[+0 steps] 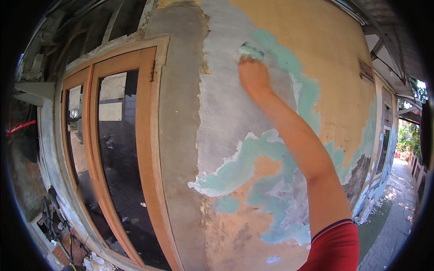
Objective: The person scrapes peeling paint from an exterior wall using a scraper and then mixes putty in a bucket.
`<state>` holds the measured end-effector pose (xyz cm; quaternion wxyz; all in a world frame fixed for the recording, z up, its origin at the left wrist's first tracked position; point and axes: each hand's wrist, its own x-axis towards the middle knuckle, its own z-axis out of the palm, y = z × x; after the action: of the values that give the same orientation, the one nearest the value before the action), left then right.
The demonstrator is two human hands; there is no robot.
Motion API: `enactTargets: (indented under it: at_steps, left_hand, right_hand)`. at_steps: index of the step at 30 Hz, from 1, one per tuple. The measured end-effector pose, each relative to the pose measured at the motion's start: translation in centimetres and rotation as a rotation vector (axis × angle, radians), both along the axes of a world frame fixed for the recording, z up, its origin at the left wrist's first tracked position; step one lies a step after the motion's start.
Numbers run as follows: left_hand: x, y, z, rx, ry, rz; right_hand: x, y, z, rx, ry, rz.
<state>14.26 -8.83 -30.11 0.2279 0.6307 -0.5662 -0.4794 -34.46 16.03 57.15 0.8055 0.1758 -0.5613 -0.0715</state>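
My right hand [254, 77] is raised high against the wall, its fingers closed around a small flat scraper [253, 50]. The tool is blurred, with a dark edge and a pale, whitish-green part, and it meets the wall beside a strip of green paint [270, 41]. Bare grey plaster [226, 104] spreads to the left of the hand. Yellow-orange paint [325, 54] covers the wall to its right. Ragged green and white patches [244, 165] lie lower down, partly behind my forearm. My left hand is out of the picture.
On the left stands a wooden-framed glass door [145, 149]. Rubble and bricks [72, 248] lie at its foot, near a bicycle part. Along the right, a paved path [393, 217] runs beside the wall, with pale flakes on the ground. A roof [393, 31] overhangs it.
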Motion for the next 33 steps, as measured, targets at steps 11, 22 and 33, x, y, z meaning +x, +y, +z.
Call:
enactTargets:
  at_steps: [11,22,33]
  left_hand:
    - [2.4,0.9,-0.8,-0.082,0.119,-0.121]
    - [0.3,-0.6,-7.7,0.199,0.579,0.174]
    - [-6.4,2.7,7.8,-0.011,0.366,0.19]
  right_hand:
    - [0.2,11.7,8.6,-0.071,0.028,0.297]
    - [-1.3,11.9,12.0,0.285,-0.195,0.428]
    - [-1.8,19.9,6.5,0.436,-0.368,0.237]
